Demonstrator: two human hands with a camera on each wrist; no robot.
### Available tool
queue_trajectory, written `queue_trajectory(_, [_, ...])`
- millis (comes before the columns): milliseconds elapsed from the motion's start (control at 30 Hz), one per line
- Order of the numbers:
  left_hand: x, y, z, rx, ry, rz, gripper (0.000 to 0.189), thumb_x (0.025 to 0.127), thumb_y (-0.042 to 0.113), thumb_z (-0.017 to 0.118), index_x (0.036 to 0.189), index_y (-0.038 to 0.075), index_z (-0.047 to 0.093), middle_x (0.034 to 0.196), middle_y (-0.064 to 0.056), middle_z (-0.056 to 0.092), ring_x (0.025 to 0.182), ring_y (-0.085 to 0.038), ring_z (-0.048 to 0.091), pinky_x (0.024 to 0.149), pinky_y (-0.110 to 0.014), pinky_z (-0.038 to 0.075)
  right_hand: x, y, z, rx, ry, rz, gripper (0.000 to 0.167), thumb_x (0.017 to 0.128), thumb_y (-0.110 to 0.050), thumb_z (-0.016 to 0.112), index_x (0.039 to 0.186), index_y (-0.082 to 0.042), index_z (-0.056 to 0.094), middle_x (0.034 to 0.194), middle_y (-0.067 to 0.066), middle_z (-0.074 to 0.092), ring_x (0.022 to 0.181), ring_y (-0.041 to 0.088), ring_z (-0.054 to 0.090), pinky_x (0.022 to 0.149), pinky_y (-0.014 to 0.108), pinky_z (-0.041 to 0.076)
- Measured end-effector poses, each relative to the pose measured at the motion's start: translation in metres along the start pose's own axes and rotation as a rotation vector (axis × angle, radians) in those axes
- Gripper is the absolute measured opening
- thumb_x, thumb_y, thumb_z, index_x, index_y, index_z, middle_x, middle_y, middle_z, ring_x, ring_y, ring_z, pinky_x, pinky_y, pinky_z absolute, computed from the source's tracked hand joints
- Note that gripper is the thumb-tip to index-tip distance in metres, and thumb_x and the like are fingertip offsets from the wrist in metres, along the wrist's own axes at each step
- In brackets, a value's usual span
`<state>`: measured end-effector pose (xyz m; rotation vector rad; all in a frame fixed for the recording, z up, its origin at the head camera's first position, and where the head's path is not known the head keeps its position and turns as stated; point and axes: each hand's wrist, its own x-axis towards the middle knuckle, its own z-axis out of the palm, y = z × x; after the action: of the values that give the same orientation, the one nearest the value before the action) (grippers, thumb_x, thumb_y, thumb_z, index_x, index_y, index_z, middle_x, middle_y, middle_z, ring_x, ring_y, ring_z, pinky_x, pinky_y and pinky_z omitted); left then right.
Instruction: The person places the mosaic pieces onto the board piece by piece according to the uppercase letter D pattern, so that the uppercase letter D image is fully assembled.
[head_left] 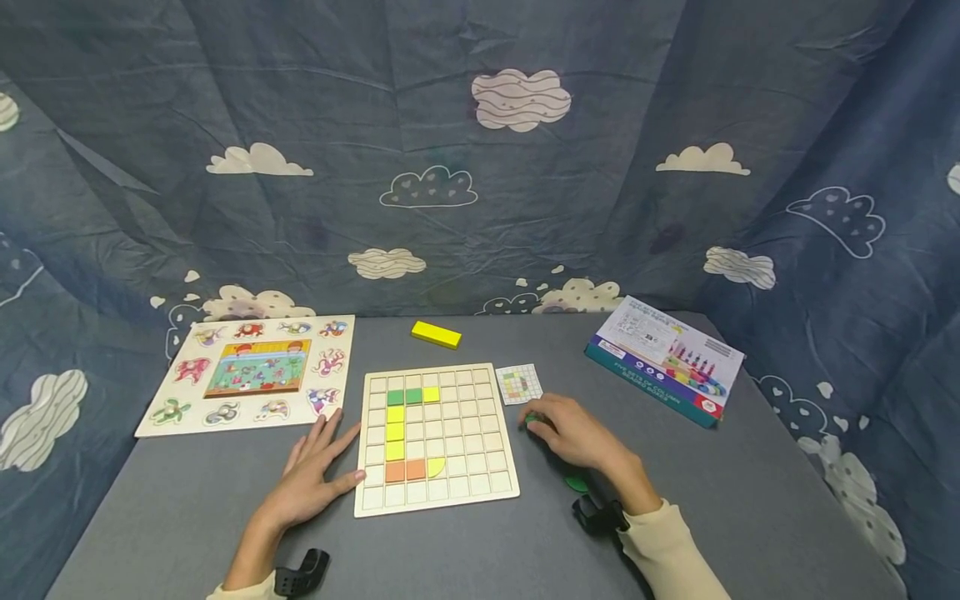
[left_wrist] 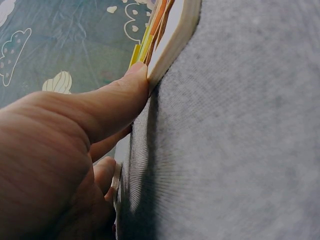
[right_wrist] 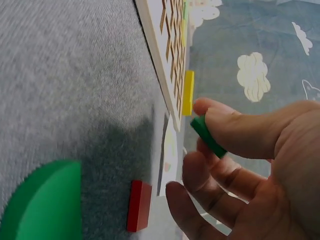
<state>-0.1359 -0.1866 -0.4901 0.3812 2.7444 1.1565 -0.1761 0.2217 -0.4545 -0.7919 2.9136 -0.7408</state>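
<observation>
My right hand (head_left: 573,429) pinches a small green block (right_wrist: 209,137) between thumb and index finger, just off the grid board's right edge. The light wooden grid board (head_left: 480,433) holds green, yellow and orange square tiles and a yellow quarter-round piece (head_left: 435,467). At the board's left edge lies my left hand (head_left: 307,483), fingers spread, its thumb tip touching the rim. Below the right hand, a green curved piece (right_wrist: 45,205) lies near its wrist. A red block (right_wrist: 139,206) shows on the table in the right wrist view; the hand hides it from the head view.
A small pattern card (head_left: 519,384) lies by the board's upper right corner. Beyond the board is a long yellow block (head_left: 436,335). At left sits a sea-animal puzzle board (head_left: 180,408), close to the left fingertips. A game box (head_left: 663,358) lies at the back right.
</observation>
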Motion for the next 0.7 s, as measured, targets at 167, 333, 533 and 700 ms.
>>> queue_trajectory(167, [0.001,0.001,-0.001,0.002,-0.002,0.002,0.075,0.091,0.034,0.073,0.154,0.01,0.041,0.167,-0.022,0.013,0.154,-0.045,-0.003,0.117,-0.067,-0.006,0.002,-0.001,-0.001,0.079,-0.016,-0.022,0.008,0.096,-0.011,0.068,0.102,-0.014,0.072,0.079,-0.008,0.063,0.068,0.005,0.052,0.064,0.023,0.045])
queue_trajectory(333, [0.001,0.001,-0.001,0.0,-0.004,0.005,0.075,0.091,0.034,0.073,0.154,0.009,0.041,0.166,-0.023,0.013,0.154,-0.046,-0.003,0.117,-0.067,-0.006,0.003,-0.005,-0.002,0.105,-0.012,-0.016,0.007,0.096,-0.011,0.068,0.101,-0.013,0.071,0.078,-0.008,0.065,0.068,0.002,0.052,0.064,0.023,0.046])
queue_trajectory(533, [0.0,0.0,0.0,0.002,-0.004,0.004,0.075,0.091,0.034,0.073,0.154,0.009,0.041,0.166,-0.023,0.013,0.154,-0.045,-0.003,0.117,-0.067,-0.006,0.006,-0.012,0.0,0.131,-0.01,0.011,0.01,0.096,-0.01,0.067,0.105,-0.009,0.067,0.079,-0.008,0.064,0.066,0.003,0.051,0.064,0.022,0.045])
queue_trajectory(700, [0.0,0.001,-0.001,0.002,-0.006,-0.003,0.075,0.091,0.035,0.073,0.154,0.01,0.041,0.167,-0.022,0.013,0.154,-0.045,-0.004,0.117,-0.066,-0.006,0.012,-0.018,0.002,0.151,-0.029,0.0,0.007,0.096,-0.01,0.068,0.103,-0.009,0.067,0.083,-0.007,0.066,0.071,0.003,0.055,0.067,0.022,0.049])
